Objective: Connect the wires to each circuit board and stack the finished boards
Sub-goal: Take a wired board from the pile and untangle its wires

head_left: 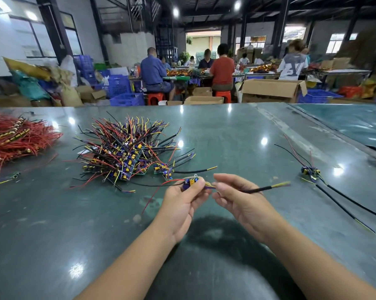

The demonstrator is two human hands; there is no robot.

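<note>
Holding the board (pixel 190 182) pinched in left fingers (pixel 201 184) above the bench (pixel 226 137), right fingers (pixel 222 187) grip the cable (pixel 256 189). Advise steadying the board and seating leads squarely; joint hidden.

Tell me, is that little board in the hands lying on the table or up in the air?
Up in the air. The left hand pinches the board above the table.

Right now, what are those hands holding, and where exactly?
The left hand pinches a small circuit board by its edges; the right hand pinches the board's black cable near the board end.
</note>
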